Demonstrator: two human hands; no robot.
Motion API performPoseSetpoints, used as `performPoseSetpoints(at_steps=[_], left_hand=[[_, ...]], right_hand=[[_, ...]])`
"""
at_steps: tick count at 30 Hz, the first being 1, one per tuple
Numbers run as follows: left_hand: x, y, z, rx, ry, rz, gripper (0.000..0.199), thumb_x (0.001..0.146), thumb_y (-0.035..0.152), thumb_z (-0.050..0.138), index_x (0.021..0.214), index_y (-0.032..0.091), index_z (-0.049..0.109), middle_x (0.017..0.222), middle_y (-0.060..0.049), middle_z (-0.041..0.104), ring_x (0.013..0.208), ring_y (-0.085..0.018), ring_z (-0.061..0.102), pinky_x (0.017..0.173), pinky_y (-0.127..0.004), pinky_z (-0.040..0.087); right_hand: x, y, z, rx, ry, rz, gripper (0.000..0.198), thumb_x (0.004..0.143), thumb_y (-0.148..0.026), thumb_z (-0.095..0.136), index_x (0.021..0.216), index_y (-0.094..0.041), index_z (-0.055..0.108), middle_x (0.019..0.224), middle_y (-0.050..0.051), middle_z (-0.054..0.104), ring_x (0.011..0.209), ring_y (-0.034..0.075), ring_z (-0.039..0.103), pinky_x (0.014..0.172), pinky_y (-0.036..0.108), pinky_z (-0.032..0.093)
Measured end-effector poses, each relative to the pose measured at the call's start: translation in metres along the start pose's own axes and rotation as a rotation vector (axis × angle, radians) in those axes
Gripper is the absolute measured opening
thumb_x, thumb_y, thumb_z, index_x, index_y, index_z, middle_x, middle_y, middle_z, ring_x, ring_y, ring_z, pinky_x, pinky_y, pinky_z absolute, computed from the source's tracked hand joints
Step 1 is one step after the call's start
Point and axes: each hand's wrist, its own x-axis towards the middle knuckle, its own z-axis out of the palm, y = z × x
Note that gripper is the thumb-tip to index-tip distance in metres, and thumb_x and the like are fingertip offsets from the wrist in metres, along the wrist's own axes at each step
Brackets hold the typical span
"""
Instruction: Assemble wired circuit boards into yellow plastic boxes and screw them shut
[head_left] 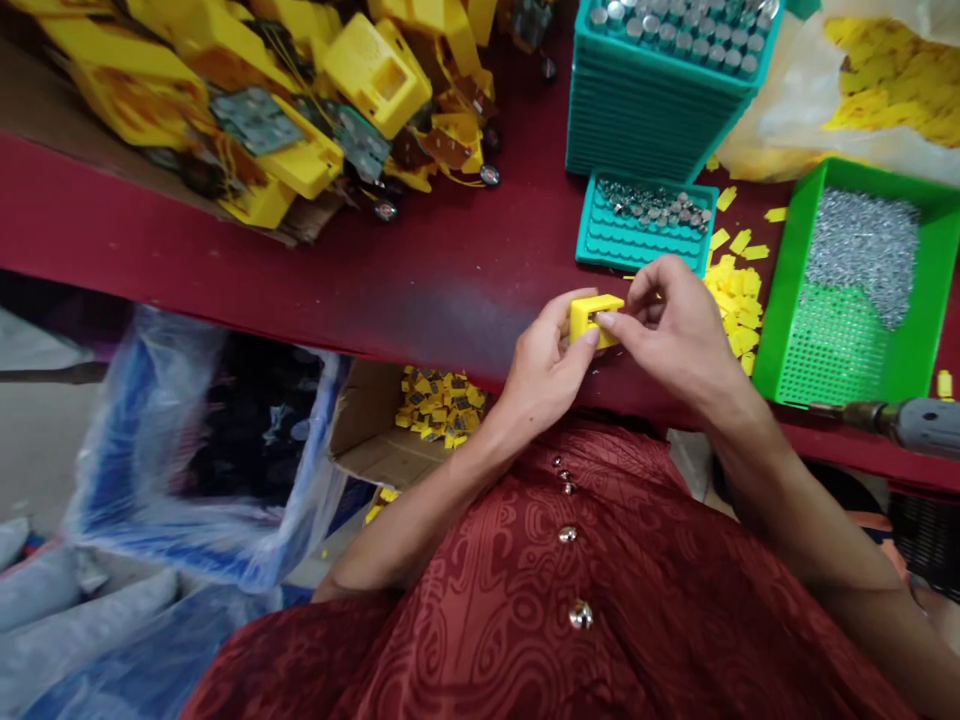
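Observation:
A small yellow plastic housing (583,318) with an opening in its side is gripped between the thumb and fingers of my left hand (541,362), just above the table's front edge. My right hand (679,325) presses its thumb at the opening, its fingers curled; whether a small part sits under the thumb is hidden. Just beyond my hands lies a shallow teal tray (615,242) with round silver button cells. Small yellow plastic pieces (739,300) are heaped right of my right hand.
A tall stack of teal trays (652,120) stands behind. On the right are a green basket (840,370) of screws and an electric screwdriver (922,425). Yellow housings with circuit boards (255,120) pile up at the left. Below the edge sit a cardboard box (375,440) and a plastic-lined blue crate (202,550).

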Motion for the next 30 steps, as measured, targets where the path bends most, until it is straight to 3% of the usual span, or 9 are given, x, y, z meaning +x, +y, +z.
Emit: performPoseSetpoints(at_steps=[5,8,10,15,22,27,30], left_hand=[[-0.004,0.007,-0.004,0.162,-0.104,-0.014,0.040,0.099,0.031,0.064,0.137,0.018,0.065,0.130,-0.012,0.079,0.110,-0.022,0.075,0.099,-0.034,0.060],[-0.005,0.009,-0.001,0.173,-0.110,-0.034,0.039,0.097,0.030,0.066,0.135,0.018,0.067,0.126,-0.011,0.080,0.110,-0.022,0.074,0.100,-0.036,0.059],[-0.003,0.011,0.000,0.056,-0.144,-0.104,0.042,0.095,0.033,0.071,0.133,0.016,0.068,0.129,-0.013,0.080,0.114,-0.023,0.076,0.100,-0.036,0.061],[0.004,0.024,-0.005,-0.359,-0.151,-0.345,0.049,0.088,0.034,0.085,0.132,0.018,0.069,0.127,-0.012,0.081,0.112,-0.024,0.082,0.094,-0.033,0.068],[0.004,0.041,-0.005,-0.408,-0.109,-0.426,0.045,0.089,0.027,0.084,0.130,0.013,0.072,0.119,-0.012,0.084,0.102,-0.023,0.086,0.072,-0.021,0.069],[0.003,0.041,-0.002,-0.438,-0.145,-0.464,0.039,0.089,0.023,0.084,0.125,0.013,0.074,0.118,-0.011,0.085,0.101,-0.022,0.086,0.074,-0.020,0.070],[0.002,0.040,0.001,-0.432,-0.153,-0.467,0.039,0.086,0.021,0.086,0.123,0.013,0.074,0.115,-0.009,0.085,0.097,-0.019,0.085,0.069,-0.018,0.069]], right_hand=[[0.010,0.007,-0.015,0.038,-0.282,0.046,0.031,0.074,-0.012,0.077,0.081,-0.021,0.049,0.073,-0.005,0.051,0.065,0.009,0.046,0.058,0.026,0.035],[0.007,0.014,-0.018,0.057,-0.315,0.055,0.029,0.074,-0.016,0.078,0.079,-0.021,0.050,0.069,-0.005,0.049,0.062,0.008,0.043,0.054,0.026,0.031],[0.004,0.018,-0.019,0.149,-0.312,0.039,0.032,0.074,-0.023,0.082,0.080,-0.022,0.051,0.068,-0.005,0.049,0.059,0.008,0.042,0.051,0.024,0.031],[-0.007,0.022,-0.028,0.333,-0.142,-0.064,0.044,0.077,-0.049,0.090,0.092,-0.023,0.058,0.081,-0.002,0.062,0.063,0.008,0.052,0.054,0.024,0.044],[-0.026,0.026,-0.022,0.213,0.105,-0.267,0.004,0.090,-0.022,0.072,0.094,-0.022,0.070,0.084,-0.002,0.071,0.068,0.008,0.062,0.063,0.023,0.052],[-0.028,0.030,-0.017,0.042,0.110,-0.411,0.004,0.089,-0.017,0.073,0.087,-0.020,0.071,0.083,-0.001,0.073,0.073,0.011,0.065,0.069,0.025,0.053],[-0.026,0.036,-0.012,-0.103,0.182,-0.515,0.006,0.092,-0.015,0.070,0.086,-0.019,0.071,0.084,0.001,0.073,0.075,0.012,0.064,0.073,0.027,0.053]])
